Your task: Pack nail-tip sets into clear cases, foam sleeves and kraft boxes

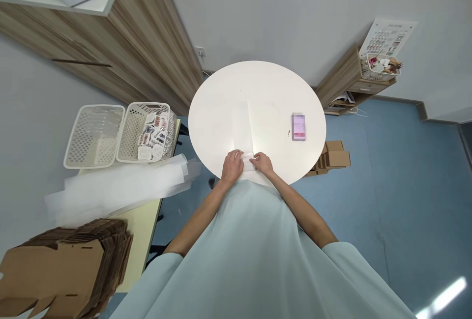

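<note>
A thin, translucent white packing sheet [243, 127] lies lengthwise on the round white table [217, 98], hard to tell from the tabletop. Its near end, folded or doubled over, is between my hands close to the table's front edge. My left hand [232, 165] has its fingers curled onto the left side of that end. On the other side, my right hand [262, 163] pinches the sheet's right edge between thumb and fingers. Whether something lies inside the fold I cannot make out.
A phone-like pink-screened item [298, 127] lies on the table's right. To my left, a side table [142, 230] bears a white basket of printed cards [127, 134], another white basket [73, 142], white sheets [125, 184] and flat cardboard boxes [55, 270]. Cartons [336, 154] stand right.
</note>
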The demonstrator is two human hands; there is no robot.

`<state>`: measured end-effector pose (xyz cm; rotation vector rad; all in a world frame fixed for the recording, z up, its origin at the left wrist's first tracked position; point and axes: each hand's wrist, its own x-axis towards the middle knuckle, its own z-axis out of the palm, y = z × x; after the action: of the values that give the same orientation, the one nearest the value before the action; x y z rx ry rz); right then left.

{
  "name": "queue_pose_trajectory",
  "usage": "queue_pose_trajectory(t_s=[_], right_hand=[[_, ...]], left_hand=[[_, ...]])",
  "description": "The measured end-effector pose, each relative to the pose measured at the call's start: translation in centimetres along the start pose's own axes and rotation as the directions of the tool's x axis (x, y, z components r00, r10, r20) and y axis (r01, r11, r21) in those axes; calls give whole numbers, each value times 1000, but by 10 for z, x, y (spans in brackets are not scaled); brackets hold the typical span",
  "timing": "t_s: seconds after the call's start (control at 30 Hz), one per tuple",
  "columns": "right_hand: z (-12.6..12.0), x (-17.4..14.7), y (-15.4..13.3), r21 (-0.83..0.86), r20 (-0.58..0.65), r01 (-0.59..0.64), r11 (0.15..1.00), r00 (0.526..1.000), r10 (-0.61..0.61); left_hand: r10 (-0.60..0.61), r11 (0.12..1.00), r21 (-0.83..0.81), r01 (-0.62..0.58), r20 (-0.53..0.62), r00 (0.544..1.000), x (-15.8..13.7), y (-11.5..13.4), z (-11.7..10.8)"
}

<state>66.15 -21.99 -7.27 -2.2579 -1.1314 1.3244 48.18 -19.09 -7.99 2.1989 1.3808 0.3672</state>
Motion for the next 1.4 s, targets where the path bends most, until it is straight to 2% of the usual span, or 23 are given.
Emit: queue_pose_trajectory(t_s=[0.07,0.13,0.3,0.5,0.6,0.67,0.7,0.77,0.8,0.87,0.97,1.13,1.27,1.4], right_hand=[[0,1,1,15,2,3,1000,1000,-3],[-1,1,2,32,0,8,999,1000,-8],[-5,3,3,84,5,-11,996,1000,10],[-9,0,13,145,129,-58,988,991,39],[-17,-9,17,48,112,49,998,992,-54],[-23,-17,20,-106,39,216,971,976,-213],[-26,-20,21,-196,28,306,932,952,-306],[-29,-26,22,-330,98,452,829,889,-446],[-30,-27,23,-356,157,502,788,863,-480],[-29,-28,25,-339,224,552,762,834,-505],[-26,-24,25,-222,195,542,810,839,-508],[-28,-14,17,-71,142,394,917,914,-381],[-25,-4,12,-16,71,367,930,928,-365],[-17,10,10,-51,-2,367,929,930,-367]], left_hand=[[142,990,-20,-141,88,986,-2,-2,1],[185,983,-38,-181,175,967,-5,-4,3],[204,978,-26,-205,293,934,-11,-10,3],[194,977,15,-212,341,920,-12,-10,-3],[186,979,6,-202,366,912,-12,-6,-8],[160,985,-5,-171,372,914,-10,-2,-12],[143,989,-14,-148,374,916,-8,0,-15],[106,994,-40,-98,390,915,-3,4,-20],[89,996,-56,-72,402,911,0,5,-22],[59,996,-91,-22,426,903,6,6,-26],[15,989,-137,49,429,903,12,2,-29],[-110,959,-199,203,398,911,14,-8,-31],[-213,911,-275,306,321,923,12,-14,-27],[-345,861,-317,398,211,914,14,-15,-18]])
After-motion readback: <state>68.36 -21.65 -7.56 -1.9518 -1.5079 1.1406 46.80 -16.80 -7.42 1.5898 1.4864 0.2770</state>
